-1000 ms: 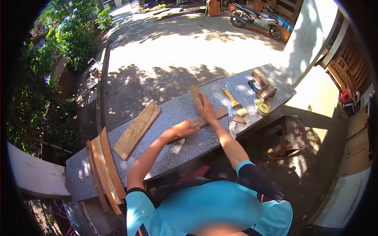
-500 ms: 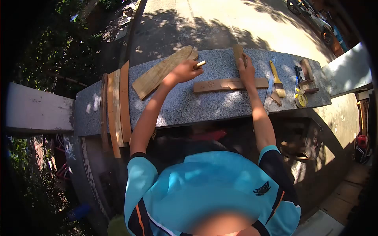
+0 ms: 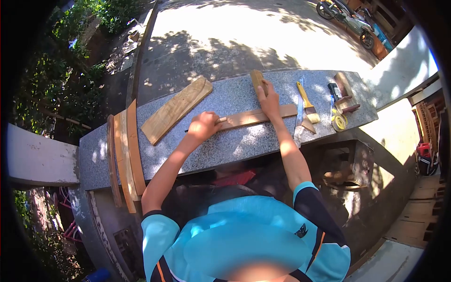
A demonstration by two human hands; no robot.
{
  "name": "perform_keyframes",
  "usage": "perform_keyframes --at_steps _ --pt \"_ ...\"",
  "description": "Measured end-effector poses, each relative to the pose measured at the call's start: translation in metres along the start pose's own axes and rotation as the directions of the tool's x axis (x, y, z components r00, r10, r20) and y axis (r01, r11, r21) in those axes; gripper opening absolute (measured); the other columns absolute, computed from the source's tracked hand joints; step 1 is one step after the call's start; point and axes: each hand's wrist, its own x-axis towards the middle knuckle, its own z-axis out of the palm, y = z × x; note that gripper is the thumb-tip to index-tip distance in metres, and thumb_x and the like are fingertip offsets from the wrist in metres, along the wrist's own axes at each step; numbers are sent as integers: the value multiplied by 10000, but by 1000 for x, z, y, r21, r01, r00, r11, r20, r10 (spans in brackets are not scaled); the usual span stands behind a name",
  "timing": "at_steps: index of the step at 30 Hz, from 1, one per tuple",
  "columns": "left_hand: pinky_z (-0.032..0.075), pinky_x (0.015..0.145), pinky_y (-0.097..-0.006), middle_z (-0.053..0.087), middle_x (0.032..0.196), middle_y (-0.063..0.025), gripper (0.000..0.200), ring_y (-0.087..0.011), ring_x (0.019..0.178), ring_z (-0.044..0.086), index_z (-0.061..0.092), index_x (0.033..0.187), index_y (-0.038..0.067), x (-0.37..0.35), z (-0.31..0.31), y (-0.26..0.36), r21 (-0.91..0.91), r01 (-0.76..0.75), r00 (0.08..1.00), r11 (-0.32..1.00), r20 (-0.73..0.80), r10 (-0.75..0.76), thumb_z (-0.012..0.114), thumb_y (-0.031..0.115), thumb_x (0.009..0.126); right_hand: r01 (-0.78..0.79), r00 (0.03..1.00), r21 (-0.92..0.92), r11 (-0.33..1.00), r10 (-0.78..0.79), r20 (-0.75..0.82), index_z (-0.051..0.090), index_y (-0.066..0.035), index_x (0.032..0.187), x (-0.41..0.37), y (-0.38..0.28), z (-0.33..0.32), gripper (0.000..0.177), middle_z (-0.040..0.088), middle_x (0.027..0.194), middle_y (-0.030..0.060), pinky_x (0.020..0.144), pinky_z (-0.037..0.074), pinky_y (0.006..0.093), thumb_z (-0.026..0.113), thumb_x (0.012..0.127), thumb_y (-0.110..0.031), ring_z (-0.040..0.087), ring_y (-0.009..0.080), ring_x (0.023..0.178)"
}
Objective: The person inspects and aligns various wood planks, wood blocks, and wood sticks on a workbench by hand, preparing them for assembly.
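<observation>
My left hand [image 3: 203, 126] is closed round a slim wooden-handled chisel [image 3: 221, 120]; its pale handle end points right and a thin dark shaft shows on the left. This hand is at the left end of a flat brown wooden strip [image 3: 249, 118], covering the end. My right hand [image 3: 268, 101] grips a wooden block [image 3: 256, 79], which stretches away from me beyond the strip. The right wrist crosses above the strip. Farther left, a broad wooden board [image 3: 176, 110] rests at a slant on the speckled stone bench [image 3: 206, 157].
Several long wooden strips [image 3: 124, 155] overhang the bench's front edge at left. On the right are a yellow-handled brush [image 3: 306, 101], a clear ruler [image 3: 299, 108], a yellow tape roll [image 3: 339, 122], a black-handled tool [image 3: 334, 91] and a wooden hand plane [image 3: 345, 89].
My left hand has come down from beside the board to the left end of the strip, chisel in hand. My right hand still holds the block. The camera view has shifted.
</observation>
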Motion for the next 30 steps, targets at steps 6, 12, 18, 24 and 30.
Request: perform_keyframes --at_steps 6,12,18,24,30 --pt "514 562 -354 595 808 -73 128 -258 641 623 610 772 103 2 18 17 440 -34 999 898 52 12 638 204 699 -35 999 44 998 33 37 452 -100 1193 -3 1 -1 406 581 969 276 795 431 460 533 833 -269 546 445 931" --pt "512 585 -386 583 783 -98 94 -281 687 623 602 753 61 19 15 -1 256 13 1000 967 -6 -12 613 137 697 -26 999 15 1000 25 19 463 -83 1184 -4 -4 -4 377 600 948 247 759 449 427 514 849 -247 585 398 887" --pt "497 645 -434 565 859 -135 175 -334 744 593 582 784 69 11 6 11 4 153 988 988 -25 -153 639 190 671 -13 999 -24 1000 15 46 456 -76 1194 -1 0 0 388 600 949 253 763 447 428 507 853 -253 581 404 895" --pt "489 654 -455 554 851 -162 193 -361 747 579 553 778 14 10 25 11 -2 180 979 984 -100 -179 625 150 660 -18 998 9 1000 18 58 453 -86 1200 -4 -6 -3 388 598 952 257 763 444 434 508 851 -247 578 411 890" --pt "465 656 -460 548 744 -185 204 -361 748 562 536 681 -6 11 37 2 -61 157 975 986 -149 -164 635 167 639 -22 998 8 1000 22 60 449 -82 1194 -4 -6 -4 394 587 966 268 784 441 447 513 844 -250 558 428 921"
